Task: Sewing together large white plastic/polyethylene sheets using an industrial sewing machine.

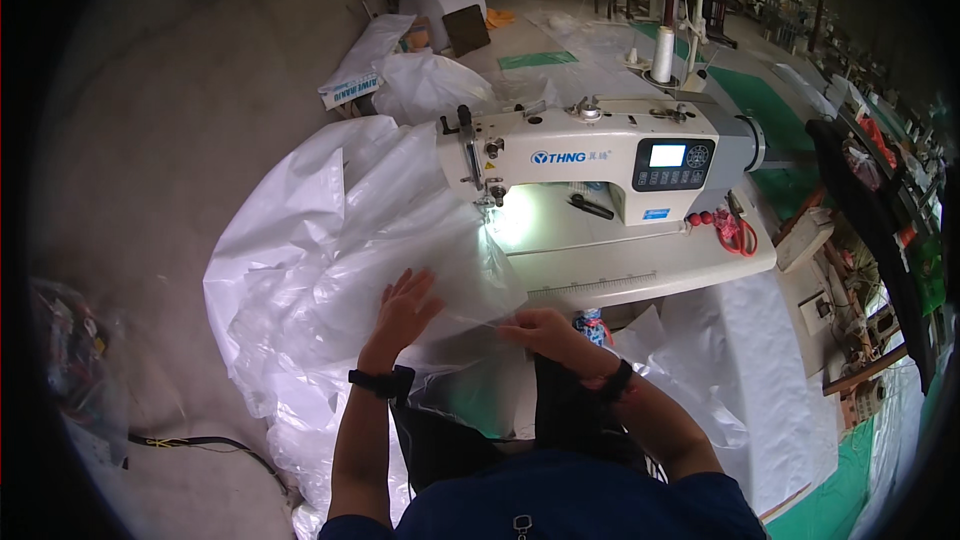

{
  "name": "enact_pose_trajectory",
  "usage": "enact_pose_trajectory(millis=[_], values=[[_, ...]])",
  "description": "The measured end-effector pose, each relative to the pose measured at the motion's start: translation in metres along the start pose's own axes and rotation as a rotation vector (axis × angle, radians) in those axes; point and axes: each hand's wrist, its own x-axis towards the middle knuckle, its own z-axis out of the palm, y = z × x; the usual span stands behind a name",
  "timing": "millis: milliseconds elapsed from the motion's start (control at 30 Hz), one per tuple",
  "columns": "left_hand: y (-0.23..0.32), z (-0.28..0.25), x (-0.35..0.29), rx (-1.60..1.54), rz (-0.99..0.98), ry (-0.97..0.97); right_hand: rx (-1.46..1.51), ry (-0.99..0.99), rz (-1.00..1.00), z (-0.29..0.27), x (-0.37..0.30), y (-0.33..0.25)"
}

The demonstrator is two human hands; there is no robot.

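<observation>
Loosely, glossy, translucent white plastic sheeting [290,202] billows in crinkled folds left of the sewing machine [585,145], a smooth white body with rounded edges, and reaches its lit needle area. The left hand [404,308] is on or just over the film, fingers straightened and gripping nothing; the right hand [546,333] seems to pinch its thin edge between curled fingertips. Red-handled scissors [739,238] lie by the machine's right end; a smooth cone of white thread [662,56] stands behind.
</observation>
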Motion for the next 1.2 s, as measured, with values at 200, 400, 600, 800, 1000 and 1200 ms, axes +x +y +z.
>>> enact_pose_trajectory(millis=[200,400,600,800,1000,1200], values=[[0.058,-0.020,-0.008,-0.016,0.320,-0.021,-0.285,0.143,-0.328,0.002,0.017,-0.033],[0.057,0.002,0.026,-0.132,0.202,0.154,-0.005,0.112,-0.291,-0.012,0.070,-0.065],[0.069,-0.027,0.056,0.045,0.385,0.599,-0.467,0.378,0.025,-0.027,0.075,-0.027],[0.078,0.033,0.021,0.104,0.661,0.254,0.495,0.096,0.148,-0.009,0.057,0.013],[0.089,0.051,0.006,0.037,0.590,0.221,0.745,0.058,0.229,-0.009,0.040,-0.010],[0.092,0.048,-0.004,-0.046,0.586,0.188,0.332,0.123,0.072,-0.004,0.061,0.043]])
